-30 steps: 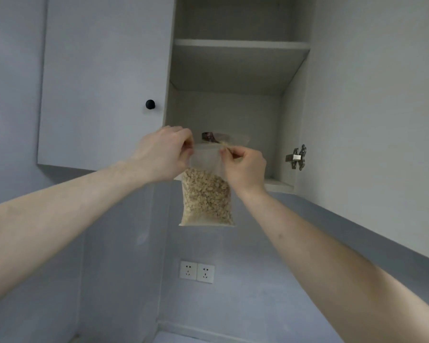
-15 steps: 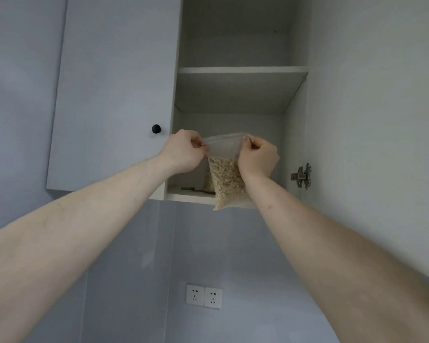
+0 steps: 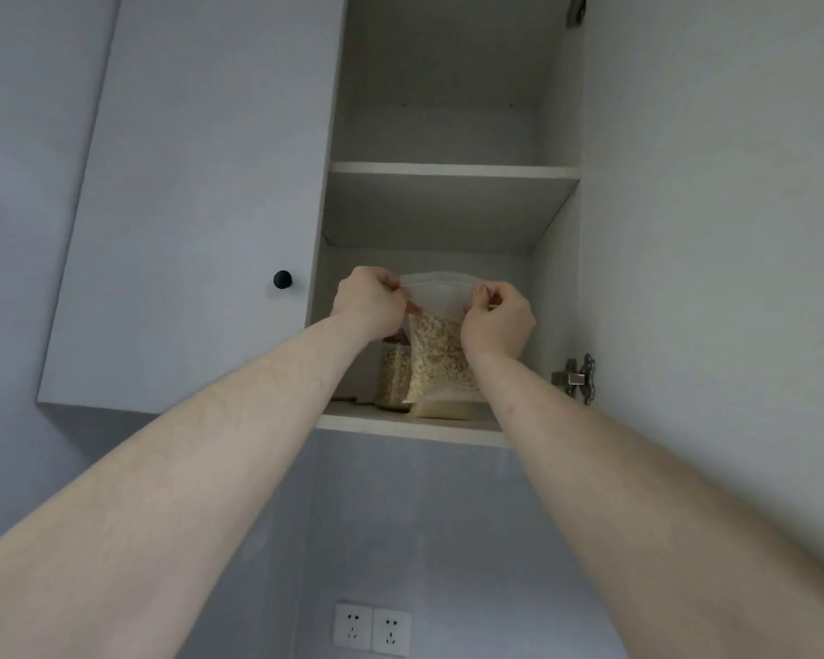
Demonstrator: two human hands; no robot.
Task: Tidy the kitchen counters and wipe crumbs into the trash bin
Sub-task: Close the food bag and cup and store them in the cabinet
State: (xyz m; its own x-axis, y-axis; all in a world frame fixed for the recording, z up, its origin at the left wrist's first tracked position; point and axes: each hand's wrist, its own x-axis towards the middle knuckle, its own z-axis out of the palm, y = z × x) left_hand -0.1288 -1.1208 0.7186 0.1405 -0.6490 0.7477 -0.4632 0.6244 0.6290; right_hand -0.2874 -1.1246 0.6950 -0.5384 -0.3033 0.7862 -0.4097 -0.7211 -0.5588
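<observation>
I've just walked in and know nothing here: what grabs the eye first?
Two bare arms reach up into an open wall cupboard. The left hand and right hand pinch the top corners of a clear bag of oats over the lower shelf. A jar stands just left of it.

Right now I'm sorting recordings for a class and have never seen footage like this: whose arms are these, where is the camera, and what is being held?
There is no machine here. A person wears a wide-angle camera on the head, tilted up at an open wall cabinet, so the two bare arms are their own. The left hand and right hand each pinch a top corner of a clear bag of oats, over the lower shelf. Behind it on that shelf stands a jar of similar grain. The upper shelf shows nothing from this angle. Wall sockets sit below.
</observation>
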